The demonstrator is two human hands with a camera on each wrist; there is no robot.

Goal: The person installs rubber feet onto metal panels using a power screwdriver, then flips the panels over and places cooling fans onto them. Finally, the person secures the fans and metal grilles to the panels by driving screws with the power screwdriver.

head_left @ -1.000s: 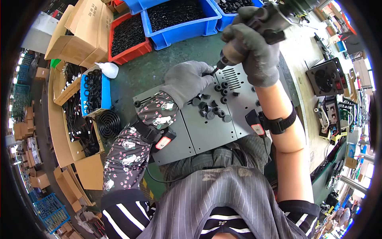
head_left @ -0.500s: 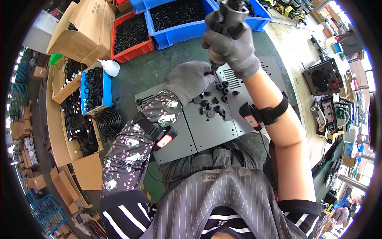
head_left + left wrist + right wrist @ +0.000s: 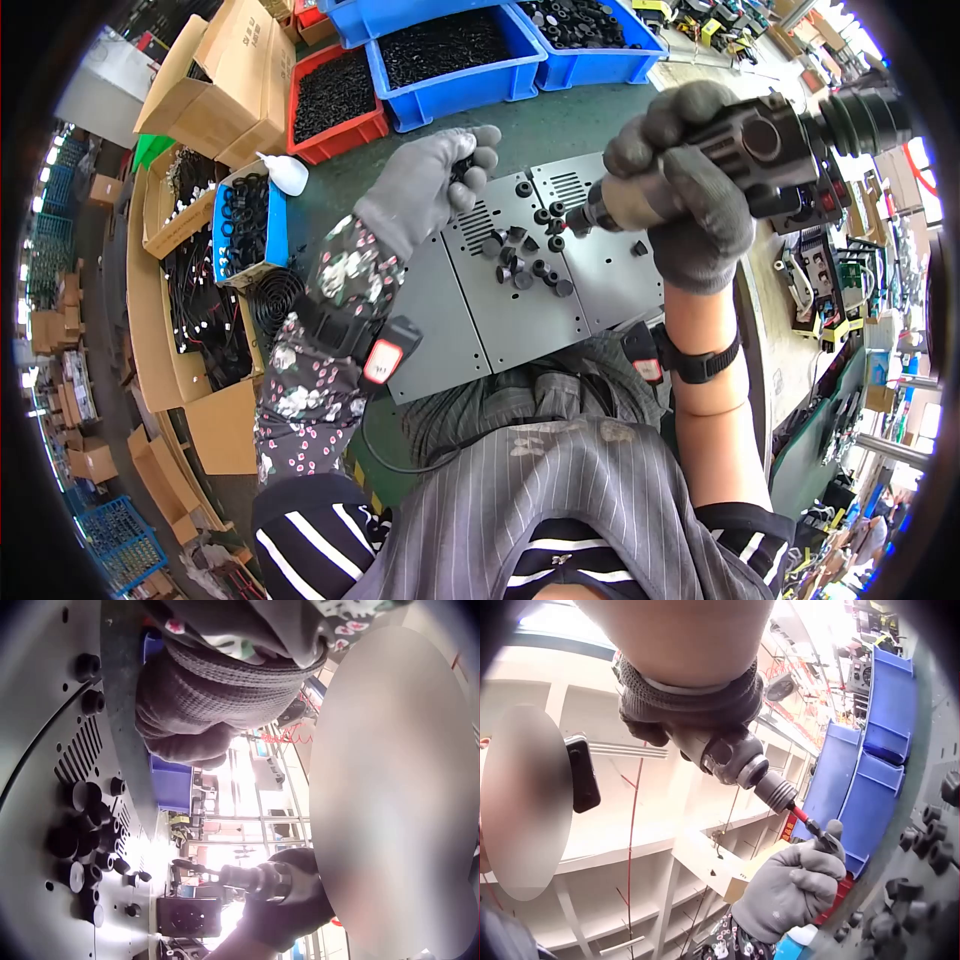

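My gloved right hand grips a power screwdriver, held almost level, its tip pointing left over the panels. In the right wrist view its bit has a red band. My gloved left hand is raised above the far left of the panels, fingers curled around small black pieces, mostly hidden by the glove. Grey slotted metal panels lie side by side before me. Loose black rubber feet cluster on the middle panel, and a single rubber foot sits near its far edge.
Behind the panels stand a red bin and blue bins of black parts. At left are a blue box of black rings, a white squeeze bottle, a coiled black ring and open cartons.
My left hand has lifted off the far edge of the panels and moved left, uncovering a rubber foot. The screwdriver has swung right and down from upright to nearly level.
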